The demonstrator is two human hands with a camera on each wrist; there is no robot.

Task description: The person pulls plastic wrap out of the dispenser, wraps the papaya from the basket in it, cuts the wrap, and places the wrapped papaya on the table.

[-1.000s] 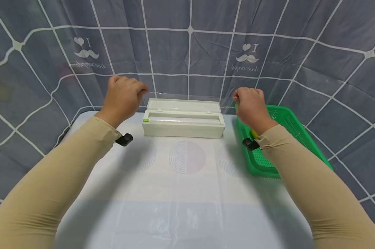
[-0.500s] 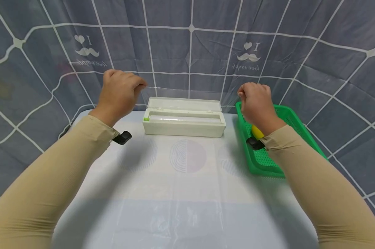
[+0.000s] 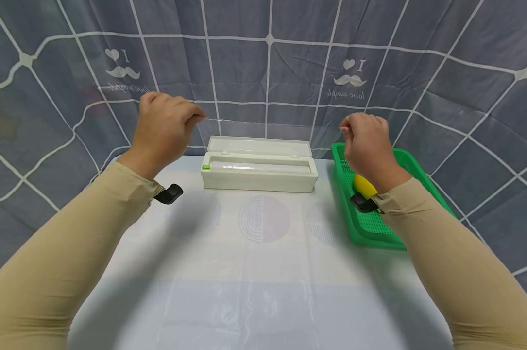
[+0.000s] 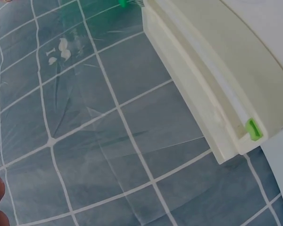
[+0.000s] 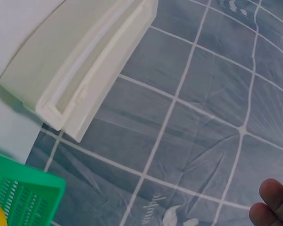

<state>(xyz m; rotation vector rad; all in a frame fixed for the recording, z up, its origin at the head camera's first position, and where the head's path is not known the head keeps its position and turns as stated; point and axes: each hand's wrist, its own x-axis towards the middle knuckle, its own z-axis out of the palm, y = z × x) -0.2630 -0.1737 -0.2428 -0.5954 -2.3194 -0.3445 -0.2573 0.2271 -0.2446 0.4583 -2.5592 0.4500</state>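
A clear sheet of plastic wrap [image 3: 263,125] stretches between my two raised hands, above and behind the dispenser. My left hand [image 3: 164,129] pinches its left corner between thumb and fingers. The right corner is pinched by my right hand [image 3: 368,146], near the green basket. Below the sheet lies a long white wrap dispenser [image 3: 259,181] with its lid tipped back, a pale roll [image 3: 263,167] inside and a green slider [image 3: 206,166] at its left end. Only a few fingertips of each hand show in the wrist views, at the outer edges.
To the right, a green basket [image 3: 355,233] holds a yellow thing [image 3: 364,186], partly hidden by my right wrist. A pale patterned cloth covers the table [image 3: 263,262]. Behind hangs a grey curtain [image 3: 298,73] with white lines.
Both hands have risen and moved a little farther apart, lifting the plastic wrap higher. More of the yellow thing in the basket shows. The dispenser keeps its place.
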